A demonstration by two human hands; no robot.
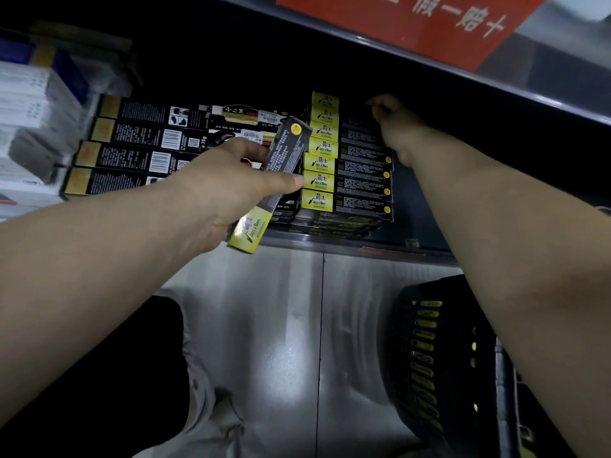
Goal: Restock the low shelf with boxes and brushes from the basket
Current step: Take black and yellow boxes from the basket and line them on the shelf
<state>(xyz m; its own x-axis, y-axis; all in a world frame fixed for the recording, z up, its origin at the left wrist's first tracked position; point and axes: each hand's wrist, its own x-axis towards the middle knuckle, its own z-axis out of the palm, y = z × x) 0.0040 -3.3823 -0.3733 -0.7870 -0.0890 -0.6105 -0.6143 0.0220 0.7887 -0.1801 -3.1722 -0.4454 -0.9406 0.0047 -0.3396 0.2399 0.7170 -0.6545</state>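
My left hand (228,190) grips a long black box with a yellow end (271,183), held tilted just in front of the low shelf (330,242). A row of matching black-and-yellow boxes (347,173) lies stacked on the shelf to its right. My right hand (396,127) reaches deep into the dark shelf behind that row, its fingers curled; what they touch is hidden. The black basket (439,358) stands on the floor at lower right, with yellow-ended boxes showing through its slotted wall.
Black boxes with gold ends (132,150) fill the shelf's left part, and white boxes (29,110) are stacked at far left. An upper shelf edge with a red sign (429,24) overhangs. Shiny grey floor tiles (264,325) lie below; my knee is at lower left.
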